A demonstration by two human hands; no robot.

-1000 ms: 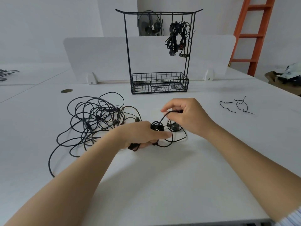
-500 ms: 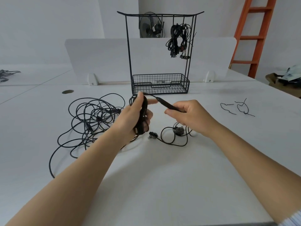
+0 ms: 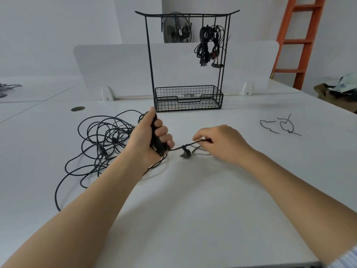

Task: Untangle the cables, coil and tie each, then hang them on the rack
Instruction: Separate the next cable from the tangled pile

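My left hand [image 3: 150, 138] grips an upright coiled bundle of black cable [image 3: 157, 142] above the white table. From the bundle's lower end a free strand runs right to my right hand [image 3: 220, 144], which pinches it between thumb and fingers. A small plug end [image 3: 185, 154] dangles under that strand. A tangled pile of black cables [image 3: 102, 140] lies to the left of my left hand. The black wire rack [image 3: 187, 60] stands at the back, with tied cable bundles [image 3: 209, 45] hanging from its top bar.
Two loose black twist ties [image 3: 280, 125] lie on the table at the right. The rack has a wire basket [image 3: 188, 98] at its base. A white divider panel [image 3: 116, 68] stands behind it, and an orange ladder [image 3: 297, 41] at the far right.
My left hand lifted the coiled bundle off the table and now holds it upright. My right hand dropped lower and nearer the bundle, still holding the cable's free end.
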